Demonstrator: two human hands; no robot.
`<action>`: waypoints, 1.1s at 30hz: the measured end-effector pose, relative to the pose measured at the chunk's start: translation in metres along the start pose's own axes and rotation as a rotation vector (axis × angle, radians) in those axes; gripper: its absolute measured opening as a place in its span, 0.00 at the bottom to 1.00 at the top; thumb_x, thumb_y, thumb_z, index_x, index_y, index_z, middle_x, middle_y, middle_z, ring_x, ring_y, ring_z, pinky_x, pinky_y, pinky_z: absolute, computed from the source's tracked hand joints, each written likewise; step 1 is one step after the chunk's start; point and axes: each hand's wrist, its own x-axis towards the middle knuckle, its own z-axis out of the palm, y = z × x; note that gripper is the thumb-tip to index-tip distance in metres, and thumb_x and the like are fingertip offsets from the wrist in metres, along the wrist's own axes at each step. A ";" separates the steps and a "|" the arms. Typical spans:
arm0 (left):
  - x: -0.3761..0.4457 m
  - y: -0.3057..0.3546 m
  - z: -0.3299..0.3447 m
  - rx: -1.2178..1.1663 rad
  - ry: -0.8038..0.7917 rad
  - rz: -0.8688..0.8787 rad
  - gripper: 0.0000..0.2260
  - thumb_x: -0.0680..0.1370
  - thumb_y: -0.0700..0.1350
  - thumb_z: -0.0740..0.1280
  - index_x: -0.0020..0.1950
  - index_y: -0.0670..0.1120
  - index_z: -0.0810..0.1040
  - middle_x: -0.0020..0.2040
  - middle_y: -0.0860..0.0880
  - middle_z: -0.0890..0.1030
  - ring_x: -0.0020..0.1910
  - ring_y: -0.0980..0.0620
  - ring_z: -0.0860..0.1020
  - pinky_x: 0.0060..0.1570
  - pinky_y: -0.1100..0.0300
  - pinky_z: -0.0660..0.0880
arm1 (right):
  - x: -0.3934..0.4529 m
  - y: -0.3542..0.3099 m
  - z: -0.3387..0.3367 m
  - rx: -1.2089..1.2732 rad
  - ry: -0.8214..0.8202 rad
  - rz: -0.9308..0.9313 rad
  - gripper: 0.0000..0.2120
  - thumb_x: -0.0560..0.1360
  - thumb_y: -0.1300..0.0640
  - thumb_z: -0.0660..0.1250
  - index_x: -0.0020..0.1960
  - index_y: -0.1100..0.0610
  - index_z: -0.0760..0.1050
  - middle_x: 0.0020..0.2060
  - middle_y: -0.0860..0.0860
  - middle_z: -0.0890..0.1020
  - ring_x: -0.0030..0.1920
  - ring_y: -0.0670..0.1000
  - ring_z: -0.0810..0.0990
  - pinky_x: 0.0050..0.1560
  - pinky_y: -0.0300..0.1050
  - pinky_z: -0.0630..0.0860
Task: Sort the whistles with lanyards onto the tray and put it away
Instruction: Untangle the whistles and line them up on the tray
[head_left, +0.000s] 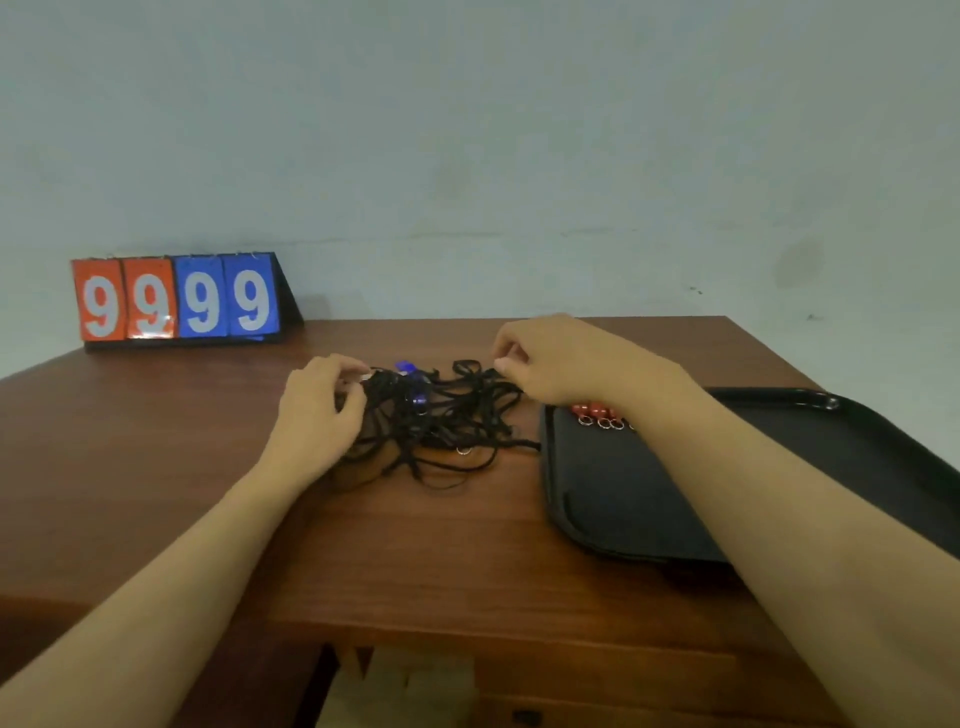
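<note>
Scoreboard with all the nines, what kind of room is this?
Probably a sports equipment room or a school gym office, though I can't be sure. A flip scoreboard stands on the wooden table by a plain wall, with tangled whistle lanyards and red whistles on a black tray.

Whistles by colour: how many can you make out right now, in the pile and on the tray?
Blue whistles in the lanyard tangle: 2 visible
Red whistles on the tray, partly behind the right hand: at least 3
Total: 5 visible; more may be hidden.
</note>
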 end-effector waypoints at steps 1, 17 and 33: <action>0.008 0.001 0.000 -0.005 0.013 0.001 0.09 0.80 0.47 0.62 0.57 0.57 0.77 0.55 0.54 0.78 0.56 0.51 0.75 0.59 0.45 0.77 | 0.011 -0.006 0.002 -0.003 -0.002 0.008 0.14 0.84 0.52 0.60 0.66 0.54 0.77 0.62 0.51 0.81 0.61 0.52 0.78 0.61 0.47 0.75; 0.082 -0.064 0.032 -0.209 -0.017 -0.167 0.10 0.84 0.50 0.59 0.59 0.50 0.78 0.53 0.53 0.81 0.47 0.60 0.77 0.43 0.67 0.69 | 0.184 -0.057 0.082 -0.157 -0.050 0.126 0.17 0.82 0.45 0.60 0.57 0.58 0.78 0.52 0.55 0.81 0.50 0.57 0.80 0.55 0.55 0.80; 0.077 -0.056 0.027 -0.124 -0.282 -0.100 0.11 0.79 0.48 0.71 0.61 0.52 0.81 0.51 0.54 0.79 0.50 0.55 0.76 0.50 0.60 0.73 | 0.189 -0.043 0.088 -0.131 -0.208 0.106 0.17 0.82 0.46 0.62 0.68 0.50 0.73 0.66 0.52 0.78 0.62 0.55 0.77 0.62 0.52 0.75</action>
